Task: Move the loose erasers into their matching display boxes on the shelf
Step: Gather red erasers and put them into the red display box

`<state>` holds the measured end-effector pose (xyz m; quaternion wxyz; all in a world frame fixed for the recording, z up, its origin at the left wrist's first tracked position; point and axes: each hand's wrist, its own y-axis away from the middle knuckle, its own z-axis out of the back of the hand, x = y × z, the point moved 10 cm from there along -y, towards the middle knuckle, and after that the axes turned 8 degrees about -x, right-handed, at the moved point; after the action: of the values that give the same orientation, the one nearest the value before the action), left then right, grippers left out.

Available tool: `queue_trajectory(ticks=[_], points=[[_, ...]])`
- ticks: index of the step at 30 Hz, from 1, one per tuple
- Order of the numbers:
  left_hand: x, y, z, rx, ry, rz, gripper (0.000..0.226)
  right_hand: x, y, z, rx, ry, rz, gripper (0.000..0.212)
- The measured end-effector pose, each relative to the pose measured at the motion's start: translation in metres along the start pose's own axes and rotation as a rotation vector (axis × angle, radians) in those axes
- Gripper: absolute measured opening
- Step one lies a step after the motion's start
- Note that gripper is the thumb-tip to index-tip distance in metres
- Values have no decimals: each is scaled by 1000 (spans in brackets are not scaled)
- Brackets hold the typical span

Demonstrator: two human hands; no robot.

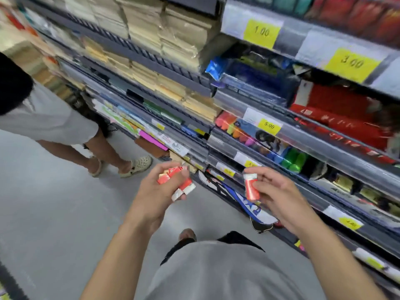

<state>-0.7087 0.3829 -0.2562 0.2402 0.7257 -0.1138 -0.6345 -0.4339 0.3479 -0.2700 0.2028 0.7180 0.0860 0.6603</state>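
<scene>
Both hands are full: the left hand [161,191] grips a bunch of erasers [177,182], the right hand [275,195] pinches one eraser [251,188]. They hang over open grey floor [54,202], apart from each other, with free air between them. Just beyond the fingers the shelves [281,131] run in tiers, each edge fronted by a clear rail [324,148] with yellow price tags [269,126], and the bays behind are packed with goods. To the left a bystander [49,118] stands close against the shelving.
</scene>
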Motion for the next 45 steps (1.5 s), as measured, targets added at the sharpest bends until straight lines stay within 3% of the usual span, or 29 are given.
queue_trajectory(ticks=[8, 14, 19, 25, 28, 32, 35, 41, 45], points=[[-124, -14, -126, 359, -48, -219, 39, 108, 22, 43, -174, -226, 248, 32], [-186, 32, -205, 566, 10, -371, 37, 191, 49, 71, -166, -95, 459, 33], [-233, 62, -240, 655, 72, -519, 40, 250, 72, 75, -139, 82, 600, 43], [-277, 68, -256, 661, 155, -612, 53, 323, 81, 92, -291, 230, 757, 29], [-294, 61, -258, 634, 182, -636, 40, 357, 82, 98, -400, 421, 834, 26], [-311, 48, -260, 611, 178, -645, 31, 386, 60, 104, -591, 882, 748, 20], [-315, 37, -259, 615, 148, -629, 27, 392, 29, 107, -633, 1198, 584, 32], [-318, 22, -258, 634, 115, -606, 33, 392, -12, 101, -613, 1423, 462, 42], [-318, 17, -260, 648, 117, -579, 35, 397, -19, 90, -585, 1538, 513, 31]])
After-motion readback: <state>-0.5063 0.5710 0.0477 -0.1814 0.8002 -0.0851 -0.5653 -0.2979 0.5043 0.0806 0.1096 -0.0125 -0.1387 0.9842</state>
